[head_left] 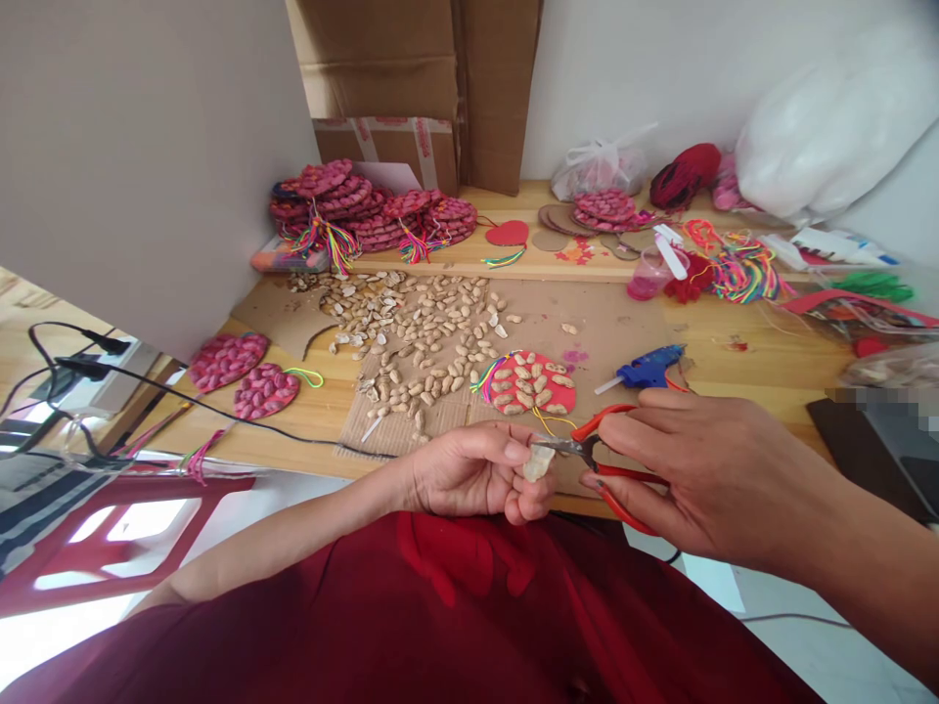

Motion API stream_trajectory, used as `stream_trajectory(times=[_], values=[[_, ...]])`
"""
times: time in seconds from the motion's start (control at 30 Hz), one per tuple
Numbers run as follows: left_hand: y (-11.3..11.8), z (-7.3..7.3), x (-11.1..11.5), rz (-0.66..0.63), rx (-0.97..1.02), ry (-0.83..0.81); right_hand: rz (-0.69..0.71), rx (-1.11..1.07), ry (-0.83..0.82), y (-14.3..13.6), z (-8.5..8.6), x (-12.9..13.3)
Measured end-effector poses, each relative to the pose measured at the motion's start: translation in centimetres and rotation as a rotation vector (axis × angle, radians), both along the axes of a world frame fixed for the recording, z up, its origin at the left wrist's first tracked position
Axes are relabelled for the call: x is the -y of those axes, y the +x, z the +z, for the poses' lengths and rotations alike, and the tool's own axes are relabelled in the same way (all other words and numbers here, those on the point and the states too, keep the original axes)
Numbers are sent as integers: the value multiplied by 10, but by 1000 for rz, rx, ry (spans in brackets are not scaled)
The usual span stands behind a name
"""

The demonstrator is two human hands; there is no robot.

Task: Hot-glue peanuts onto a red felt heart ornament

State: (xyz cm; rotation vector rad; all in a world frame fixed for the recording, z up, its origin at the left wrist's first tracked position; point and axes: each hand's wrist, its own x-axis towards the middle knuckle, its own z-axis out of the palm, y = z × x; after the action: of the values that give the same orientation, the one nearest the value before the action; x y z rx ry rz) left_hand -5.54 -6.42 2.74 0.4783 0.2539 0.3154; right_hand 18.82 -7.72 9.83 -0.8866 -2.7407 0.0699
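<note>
Your left hand point(476, 469) is pinching a pale shell piece point(538, 462) between curled fingers, just over the table point(763, 367) edge. Your right hand point(704, 469) is gripping red-handled scissors point(608, 460), blades touching that piece. Beyond, a red heart point(532, 383) is lying.

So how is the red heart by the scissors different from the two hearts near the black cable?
The red heart wears pale, bare shells with red card showing between them; the two hearts are fully covered in pink-painted shells. It lies on cardboard; they lie on bare table. All have heart shapes and cords. Left hand holds a shell, right hand scissors.
</note>
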Motion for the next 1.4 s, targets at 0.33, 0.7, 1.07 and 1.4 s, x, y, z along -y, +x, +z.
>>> stream_trajectory(times=[0.33, 0.7, 1.07, 1.4], values=[[-2, -5, 1, 34, -29, -20, -11, 17, 34, 5, 2, -4], [-1, -3, 1, 40, -32, -23, -11, 32, 59, 0, 7, -4], [0, -4, 1, 39, -28, -21, 28, 2, -5, 3, 3, -5], [1, -6, 1, 43, -23, -28, -23, 14, 14, 4, -1, -3]])
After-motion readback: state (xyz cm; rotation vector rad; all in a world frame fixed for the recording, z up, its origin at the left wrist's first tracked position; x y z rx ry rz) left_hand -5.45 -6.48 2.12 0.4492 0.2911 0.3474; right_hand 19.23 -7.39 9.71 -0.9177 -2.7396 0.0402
